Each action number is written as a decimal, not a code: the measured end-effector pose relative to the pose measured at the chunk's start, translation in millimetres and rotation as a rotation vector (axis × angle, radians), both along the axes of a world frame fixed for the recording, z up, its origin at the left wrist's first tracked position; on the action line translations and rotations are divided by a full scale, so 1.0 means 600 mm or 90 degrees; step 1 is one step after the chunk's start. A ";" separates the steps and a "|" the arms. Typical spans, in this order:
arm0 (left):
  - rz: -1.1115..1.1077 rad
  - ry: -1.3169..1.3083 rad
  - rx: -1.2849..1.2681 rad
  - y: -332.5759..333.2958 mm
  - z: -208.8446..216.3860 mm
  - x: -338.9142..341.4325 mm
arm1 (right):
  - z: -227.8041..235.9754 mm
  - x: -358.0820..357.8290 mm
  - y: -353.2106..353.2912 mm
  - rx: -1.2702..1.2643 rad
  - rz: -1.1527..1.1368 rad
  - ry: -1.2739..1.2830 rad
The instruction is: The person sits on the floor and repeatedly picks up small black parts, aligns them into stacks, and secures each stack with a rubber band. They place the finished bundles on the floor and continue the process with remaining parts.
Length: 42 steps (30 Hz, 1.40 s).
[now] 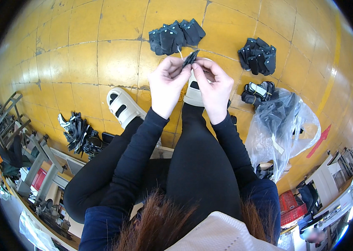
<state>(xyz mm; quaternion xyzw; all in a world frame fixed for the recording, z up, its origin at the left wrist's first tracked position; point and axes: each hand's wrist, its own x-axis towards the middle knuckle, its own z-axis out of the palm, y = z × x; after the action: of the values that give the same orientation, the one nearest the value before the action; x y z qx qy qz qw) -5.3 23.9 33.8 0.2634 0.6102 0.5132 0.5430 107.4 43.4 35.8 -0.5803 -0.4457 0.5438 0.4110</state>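
Between my two hands, held up in front of me, is a small black fabric piece [190, 59] with a pale string hanging off its left side. My left hand [169, 81] pinches it from the left, thumb and fingertips pressed together. From the right, my right hand [212, 83] pinches the same piece, its thumb close to the left one. Just beyond lies a spread pile of dark fabric pieces [175, 35] with small white tags, on the yellow floor. What the piece is exactly, I cannot make out.
More dark pieces [258, 56] lie at the far right, with a black and white bundle [259, 92] nearer. Beside it sits a clear plastic bag [279, 125]. A dark heap [79, 133] is at the left. My feet wear beige sandals [124, 107]. Metal racks [43, 159] stand left.
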 end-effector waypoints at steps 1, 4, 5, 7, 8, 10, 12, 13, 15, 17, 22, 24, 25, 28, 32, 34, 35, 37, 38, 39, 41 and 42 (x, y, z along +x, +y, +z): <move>-0.007 0.008 -0.011 0.000 0.006 0.005 | -0.002 -0.001 -0.001 -0.015 -0.020 0.007; 0.015 0.022 -0.022 -0.001 0.001 0.008 | -0.016 0.005 -0.006 -0.015 -0.043 -0.016; 0.030 -0.017 -0.031 0.000 0.000 0.001 | -0.022 0.007 -0.007 -0.044 -0.072 0.031; 0.116 -0.182 -0.048 0.007 -0.003 -0.003 | -0.032 0.015 -0.005 -0.102 -0.130 0.123; 0.159 -0.266 -0.055 0.011 -0.005 -0.005 | -0.031 0.018 -0.003 -0.110 -0.131 0.145; 0.135 -0.276 -0.044 0.006 -0.018 -0.011 | -0.025 0.020 0.003 -0.126 -0.134 0.188; 0.102 -0.265 -0.020 0.002 -0.016 -0.009 | -0.014 0.013 0.001 -0.073 -0.069 0.112; 0.085 -0.243 -0.021 0.001 -0.015 -0.007 | -0.012 0.009 0.000 -0.047 -0.036 0.075; 0.052 -0.196 -0.024 0.002 -0.010 -0.004 | -0.017 0.005 -0.002 -0.014 -0.011 0.052; 0.027 -0.180 -0.031 0.005 -0.006 -0.005 | -0.016 0.000 -0.003 -0.008 -0.028 0.070; 0.023 -0.262 -0.073 -0.003 -0.029 -0.025 | -0.025 0.010 0.001 -0.047 -0.074 0.004; 0.044 -0.275 -0.073 0.000 -0.027 -0.023 | -0.019 0.009 0.004 -0.054 -0.061 -0.005; 0.042 -0.254 -0.069 0.001 -0.023 -0.019 | -0.010 0.009 0.004 -0.049 -0.025 -0.045; 0.039 -0.204 -0.060 0.006 -0.010 -0.005 | -0.014 0.012 0.003 0.027 0.068 -0.136; 0.077 -0.222 -0.059 0.003 -0.019 -0.014 | -0.005 0.004 0.005 -0.025 0.071 -0.114; 0.133 -0.293 -0.069 0.006 -0.021 -0.015 | -0.032 0.014 0.006 -0.086 -0.005 0.042; 0.127 -0.288 -0.065 0.008 -0.022 -0.017 | -0.035 0.012 0.011 -0.117 -0.041 0.123; 0.099 -0.286 -0.066 0.008 -0.019 -0.020 | -0.024 0.009 0.004 -0.067 0.007 0.011; 0.085 -0.289 -0.067 0.008 -0.016 -0.019 | -0.015 0.006 0.002 -0.043 0.030 -0.048; 0.080 -0.305 -0.060 0.007 -0.014 -0.018 | -0.026 -0.001 0.002 0.096 0.053 -0.112; 0.072 -0.336 -0.045 0.005 -0.009 -0.015 | -0.021 0.000 0.002 0.150 0.095 -0.187; 0.074 -0.339 -0.048 0.007 -0.007 -0.014 | -0.022 0.002 0.002 0.150 0.106 -0.197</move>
<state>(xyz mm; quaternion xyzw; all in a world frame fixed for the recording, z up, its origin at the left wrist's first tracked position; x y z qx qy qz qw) -13.6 27.9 29.4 0.0632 0.4788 0.5717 0.6633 108.3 44.8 22.9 -0.5661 -0.6105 0.4244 0.3560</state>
